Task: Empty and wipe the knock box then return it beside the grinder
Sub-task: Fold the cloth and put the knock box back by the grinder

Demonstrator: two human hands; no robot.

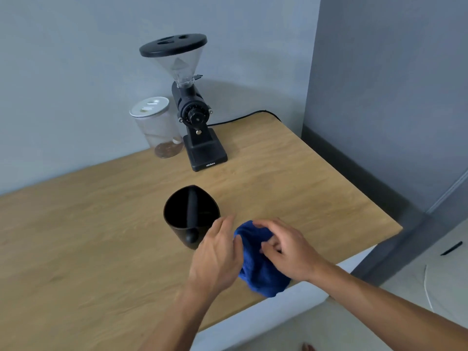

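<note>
Two hands meet low centre over a blue cloth [260, 269]: right hand [286, 252] curled gripping it, left hand [217, 254] flat, fingers loose, beside the knock box [191, 215]

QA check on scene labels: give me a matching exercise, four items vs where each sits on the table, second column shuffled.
Items:
1. knock box
2. grinder
3. clear jar
4. blue cloth

Places:
A. at the back by the wall, left of the black machine
B. near the table's front edge, between the two hands
C. mid-table, upright, just left of the left hand
D. at the back, power cord trailing off to the right

Pairs: 1-C, 2-D, 3-A, 4-B
</note>
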